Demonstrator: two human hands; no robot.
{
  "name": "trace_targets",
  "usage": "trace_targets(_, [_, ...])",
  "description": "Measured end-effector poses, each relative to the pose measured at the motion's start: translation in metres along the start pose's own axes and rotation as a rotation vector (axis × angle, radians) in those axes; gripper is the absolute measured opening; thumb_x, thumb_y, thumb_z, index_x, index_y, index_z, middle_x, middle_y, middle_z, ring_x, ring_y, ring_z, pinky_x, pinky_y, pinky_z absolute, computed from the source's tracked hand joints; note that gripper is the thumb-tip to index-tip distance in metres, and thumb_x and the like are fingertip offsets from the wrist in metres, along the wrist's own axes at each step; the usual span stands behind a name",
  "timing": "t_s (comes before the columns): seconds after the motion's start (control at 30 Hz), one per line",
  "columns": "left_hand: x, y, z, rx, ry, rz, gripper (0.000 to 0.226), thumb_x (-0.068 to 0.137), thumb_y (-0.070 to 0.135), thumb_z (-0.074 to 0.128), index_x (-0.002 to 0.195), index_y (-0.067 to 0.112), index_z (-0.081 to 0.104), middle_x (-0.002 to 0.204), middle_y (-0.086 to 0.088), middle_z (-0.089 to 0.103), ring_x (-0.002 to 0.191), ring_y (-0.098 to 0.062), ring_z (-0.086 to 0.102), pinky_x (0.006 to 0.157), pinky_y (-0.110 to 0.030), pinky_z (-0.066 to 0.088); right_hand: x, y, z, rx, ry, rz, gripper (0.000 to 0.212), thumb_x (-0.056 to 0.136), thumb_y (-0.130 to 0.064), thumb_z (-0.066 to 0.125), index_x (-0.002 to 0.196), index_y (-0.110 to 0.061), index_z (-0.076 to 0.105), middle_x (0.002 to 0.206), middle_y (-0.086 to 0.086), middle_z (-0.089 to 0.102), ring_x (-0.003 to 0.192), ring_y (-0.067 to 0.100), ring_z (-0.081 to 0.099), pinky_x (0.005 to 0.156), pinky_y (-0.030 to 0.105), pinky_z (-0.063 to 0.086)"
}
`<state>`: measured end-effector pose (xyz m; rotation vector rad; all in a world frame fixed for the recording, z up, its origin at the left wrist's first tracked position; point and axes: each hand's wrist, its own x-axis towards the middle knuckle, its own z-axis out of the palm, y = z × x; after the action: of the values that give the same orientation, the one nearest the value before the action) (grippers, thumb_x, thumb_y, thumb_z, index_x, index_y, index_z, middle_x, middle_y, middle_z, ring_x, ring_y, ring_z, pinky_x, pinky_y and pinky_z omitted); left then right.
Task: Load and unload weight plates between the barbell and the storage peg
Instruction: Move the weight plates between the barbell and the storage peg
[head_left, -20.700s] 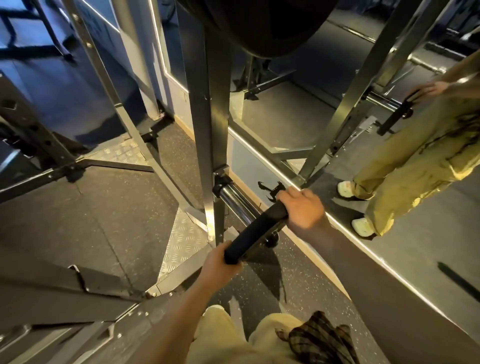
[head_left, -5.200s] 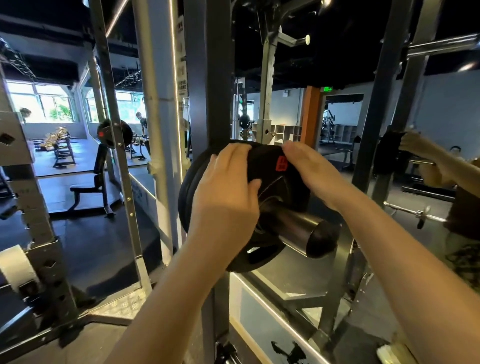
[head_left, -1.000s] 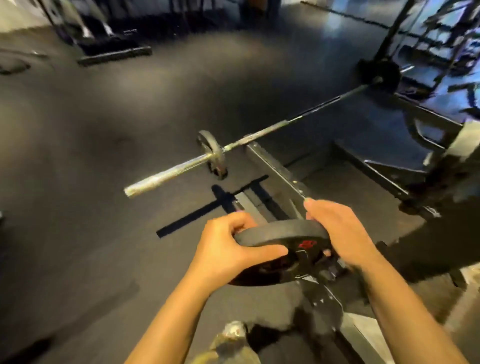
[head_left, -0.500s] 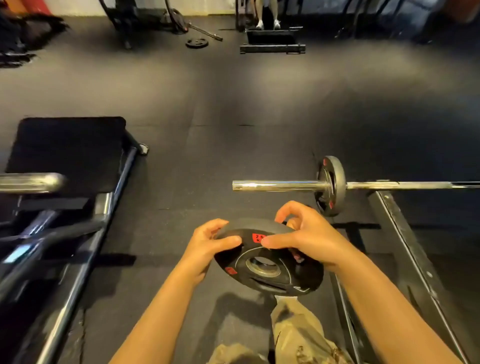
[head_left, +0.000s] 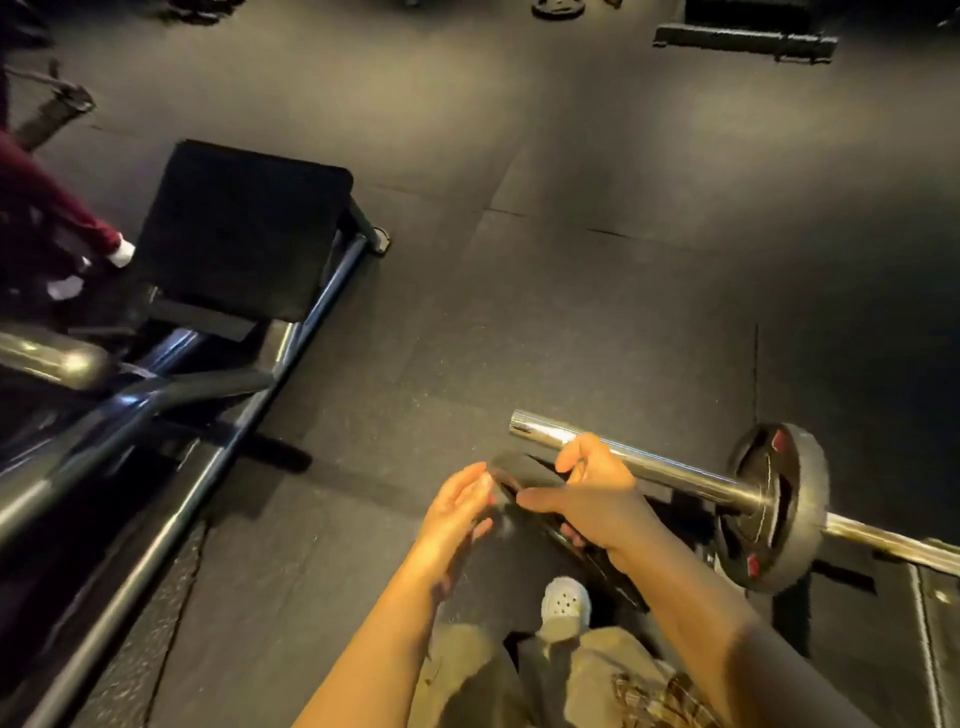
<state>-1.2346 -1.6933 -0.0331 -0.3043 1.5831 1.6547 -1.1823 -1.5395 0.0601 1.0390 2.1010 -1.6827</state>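
The weight plate (head_left: 540, 512) is a dark disc held edge-on between both hands, low over the floor (head_left: 597, 260) and just short of the free end of the barbell (head_left: 623, 460). It is blurred, so its markings cannot be read. The left hand (head_left: 457, 512) lies against the plate's left rim with its fingers fairly straight and spread, palm turned inward. The right hand (head_left: 587, 493) curls over the plate's upper rim, thumb stretched along the near face and fingers hooked over the far side, and it overlaps the chrome sleeve of the barbell from this angle; whether it touches the sleeve cannot be told.

The barbell lies slanting across the floor, its bare end pointing left. Further to the right along it sits a second plate (head_left: 779, 509), black with red marks, standing upright on the sleeve with its lower edge near the floor.

Below the hands, a pale shoe (head_left: 566, 605) with holes and khaki trousers (head_left: 483, 680) show where the person stands. To the left stands a bench (head_left: 239, 228) with a black pad on a dark tubular frame, well apart from the barbell. At the far left edge another person's red sleeve (head_left: 47, 208) shows beside it. Up at the top, a flat plate (head_left: 558, 8) lies on the floor, far from everything else.
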Motion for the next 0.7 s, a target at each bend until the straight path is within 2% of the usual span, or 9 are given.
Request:
trace_targets(0.07, [0.007, -0.004, 0.006, -0.079, 0.067, -0.099, 0.023, 0.096, 0.041, 0.052, 0.114, 0.028, 0.056, 0.118, 0.004, 0.062, 0.106, -0.012, 0.059, 0.087, -0.030, 0.048, 0.021, -0.010, 0.000, -0.027, -0.025, 0.009, 0.045, 0.071, -0.026, 0.083, 0.092, -0.024, 0.043, 0.080, 0.007, 0.060, 0.056, 0.020, 0.056, 0.055, 0.036, 0.048])
trace_targets(0.13, [0.017, -0.009, 0.009, -0.112, 0.115, -0.197, 0.033, 0.095, 0.051, 0.046, 0.118, 0.028, 0.053, 0.117, 0.002, 0.060, 0.108, -0.018, 0.057, 0.087, -0.035, 0.048, 0.039, -0.023, 0.000, -0.016, -0.068, 0.023, 0.042, 0.077, -0.024, 0.080, 0.093, -0.027, 0.042, 0.093, 0.008, 0.062, 0.065, 0.020, 0.061, 0.062, 0.035, 0.054])
trace_targets(0.27, [0.054, -0.010, 0.014, -0.161, 0.156, -0.413, 0.049, 0.088, 0.068, 0.040, 0.116, 0.029, 0.052, 0.113, -0.004, 0.057, 0.115, -0.030, 0.054, 0.091, -0.044, 0.047, 0.085, -0.046, 0.001, 0.192, -0.109, 0.122, 0.037, 0.084, -0.016, 0.073, 0.109, -0.021, 0.045, 0.097, 0.007, 0.059, 0.074, 0.016, 0.060, 0.061, 0.028, 0.051])
trace_targets(0.33, [0.075, -0.004, 0.020, -0.194, 0.109, -0.425, 0.057, 0.085, 0.072, 0.040, 0.115, 0.026, 0.058, 0.112, -0.007, 0.064, 0.111, -0.030, 0.060, 0.087, -0.043, 0.048, 0.107, -0.052, 0.007, 0.273, -0.106, 0.164, 0.037, 0.087, -0.016, 0.070, 0.113, -0.022, 0.044, 0.104, 0.008, 0.057, 0.081, 0.018, 0.062, 0.062, 0.027, 0.049])
trace_targets(0.4, [0.107, 0.011, 0.019, -0.150, 0.075, -0.408, 0.058, 0.091, 0.066, 0.038, 0.120, 0.022, 0.062, 0.102, -0.002, 0.073, 0.098, -0.021, 0.070, 0.084, -0.040, 0.051, 0.135, -0.052, 0.019, 0.388, -0.086, 0.267, 0.038, 0.088, -0.016, 0.068, 0.115, -0.025, 0.042, 0.106, 0.009, 0.057, 0.085, 0.020, 0.063, 0.063, 0.029, 0.051])
trace_targets(0.43, [0.121, 0.021, 0.021, -0.122, 0.083, -0.419, 0.056, 0.097, 0.060, 0.033, 0.126, 0.021, 0.059, 0.106, 0.000, 0.072, 0.104, -0.018, 0.068, 0.090, -0.042, 0.048, 0.145, -0.051, 0.025, 0.432, -0.090, 0.327, 0.039, 0.088, -0.016, 0.068, 0.115, -0.025, 0.041, 0.107, 0.010, 0.057, 0.087, 0.022, 0.063, 0.064, 0.031, 0.051])
trace_targets(0.47, [0.136, 0.031, 0.021, -0.073, 0.075, -0.434, 0.055, 0.100, 0.056, 0.027, 0.132, 0.020, 0.054, 0.120, 0.000, 0.066, 0.119, -0.020, 0.059, 0.100, -0.044, 0.042, 0.154, -0.051, 0.030, 0.465, -0.094, 0.380, 0.040, 0.088, -0.015, 0.067, 0.116, -0.026, 0.040, 0.109, 0.011, 0.056, 0.090, 0.023, 0.062, 0.065, 0.033, 0.051])
trace_targets(0.53, [0.169, 0.046, 0.021, 0.037, 0.098, -0.443, 0.056, 0.102, 0.052, 0.027, 0.140, 0.017, 0.048, 0.142, -0.009, 0.051, 0.135, -0.030, 0.043, 0.108, -0.043, 0.035, 0.178, -0.049, 0.038, 0.529, -0.074, 0.463, 0.043, 0.089, -0.015, 0.067, 0.118, -0.026, 0.038, 0.111, 0.011, 0.055, 0.093, 0.024, 0.060, 0.069, 0.034, 0.051])
trace_targets(0.7, [0.220, 0.057, 0.030, 0.024, 0.112, -0.493, 0.055, 0.095, 0.058, 0.043, 0.138, 0.023, 0.049, 0.126, -0.015, 0.060, 0.115, -0.031, 0.057, 0.103, -0.045, 0.043, 0.225, -0.030, 0.034, 0.704, 0.056, 0.553, 0.039, 0.089, -0.014, 0.066, 0.115, -0.026, 0.040, 0.112, 0.012, 0.057, 0.098, 0.026, 0.061, 0.072, 0.036, 0.052])
